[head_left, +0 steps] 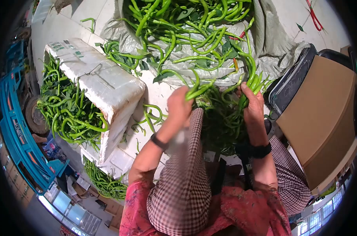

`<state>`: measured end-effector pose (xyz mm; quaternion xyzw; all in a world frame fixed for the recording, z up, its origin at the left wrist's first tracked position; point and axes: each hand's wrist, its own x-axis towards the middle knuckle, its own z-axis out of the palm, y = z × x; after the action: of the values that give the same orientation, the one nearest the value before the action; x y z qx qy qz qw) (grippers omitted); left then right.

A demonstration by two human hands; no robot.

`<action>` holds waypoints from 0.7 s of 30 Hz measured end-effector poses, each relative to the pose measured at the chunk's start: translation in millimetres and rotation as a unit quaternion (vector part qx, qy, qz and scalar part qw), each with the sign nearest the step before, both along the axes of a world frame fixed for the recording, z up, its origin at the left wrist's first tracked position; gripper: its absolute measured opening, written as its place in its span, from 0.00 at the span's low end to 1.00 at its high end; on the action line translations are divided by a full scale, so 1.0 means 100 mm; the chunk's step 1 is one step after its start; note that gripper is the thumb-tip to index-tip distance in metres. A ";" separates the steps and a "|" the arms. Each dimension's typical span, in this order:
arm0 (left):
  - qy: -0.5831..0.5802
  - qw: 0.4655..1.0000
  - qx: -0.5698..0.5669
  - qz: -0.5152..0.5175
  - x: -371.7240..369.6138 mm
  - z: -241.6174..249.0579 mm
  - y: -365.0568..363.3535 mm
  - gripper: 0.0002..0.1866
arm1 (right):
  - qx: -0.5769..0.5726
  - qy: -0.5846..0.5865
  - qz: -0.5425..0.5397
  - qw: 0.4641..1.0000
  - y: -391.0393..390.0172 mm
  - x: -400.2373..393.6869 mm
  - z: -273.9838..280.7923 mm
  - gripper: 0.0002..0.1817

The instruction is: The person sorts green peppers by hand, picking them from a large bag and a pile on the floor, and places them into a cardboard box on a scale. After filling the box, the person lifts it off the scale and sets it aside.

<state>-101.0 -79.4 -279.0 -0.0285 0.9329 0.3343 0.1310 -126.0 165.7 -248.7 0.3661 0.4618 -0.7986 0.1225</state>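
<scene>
Long green chili peppers fill the view. My left hand [180,107] is closed around a few green peppers [200,89] that stick out to the right of the fist. In my right hand [252,103] is a bunch of green peppers [249,67], gripped between thumb and fingers with the ends pointing up. Between and below my hands lies a shaded heap of peppers [225,122] near my knees. Just beyond the hands, a big woven sack [265,27] lies open, with peppers and leaves spilling [178,43] from its mouth toward me.
On the left, a white foam box [107,84] lies tipped on its side, full of peppers, with another pepper pile [103,179] below it. A cardboard box [320,114] stands at the right. A blue cart [21,129] is at far left. Loose peppers [153,116] lie on the tiles.
</scene>
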 end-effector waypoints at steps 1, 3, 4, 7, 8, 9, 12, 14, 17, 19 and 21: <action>0.032 0.995 0.074 0.053 0.00 0.14 -0.09 0.12 | -0.009 0.004 -0.018 1.000 0.03 0.02 -0.01 0.08; -0.045 0.969 0.113 0.214 -0.08 0.44 -0.39 0.08 | 0.013 0.001 -0.015 1.000 0.08 -0.01 0.02 0.08; -0.026 0.930 0.216 0.297 -0.23 0.71 -0.40 0.08 | 0.031 0.001 -0.007 0.999 0.09 -0.03 0.03 0.09; -0.071 0.937 0.215 0.266 -0.24 0.80 -0.68 0.09 | 0.032 -0.009 -0.002 0.999 0.08 -0.04 0.03 0.09; -0.120 0.949 0.184 0.225 -0.22 0.81 -0.68 0.10 | 0.027 -0.017 -0.005 0.999 0.08 -0.02 -0.02 0.09; -0.168 0.957 0.152 0.182 -0.19 0.79 -0.66 0.11 | 0.027 -0.017 -0.005 0.999 0.07 -0.01 -0.03 0.09; -0.143 0.980 0.110 0.084 0.07 0.39 -0.54 0.19 | 0.017 0.004 0.022 1.000 0.02 0.03 -0.03 0.11; -0.135 0.991 -0.003 -0.014 0.20 0.25 -0.41 0.23 | 0.029 0.002 0.032 0.999 -0.01 0.02 -0.01 0.08; -0.158 0.985 -0.070 -0.006 0.44 0.21 -0.27 0.21 | 0.018 -0.009 0.019 1.000 -0.04 0.01 0.07 0.08; -0.116 0.991 0.035 0.061 0.40 0.33 -0.27 0.15 | 0.028 0.004 0.024 0.999 -0.02 -0.06 0.06 0.08; -0.002 0.981 0.099 0.167 0.41 0.68 -0.53 0.10 | 0.048 -0.018 0.037 0.998 0.00 -0.04 0.14 0.08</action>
<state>-60.1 -132.1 -211.2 -0.1712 0.8770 0.4423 0.0772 -129.8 165.9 -235.0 0.3689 0.5106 -0.7635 0.1423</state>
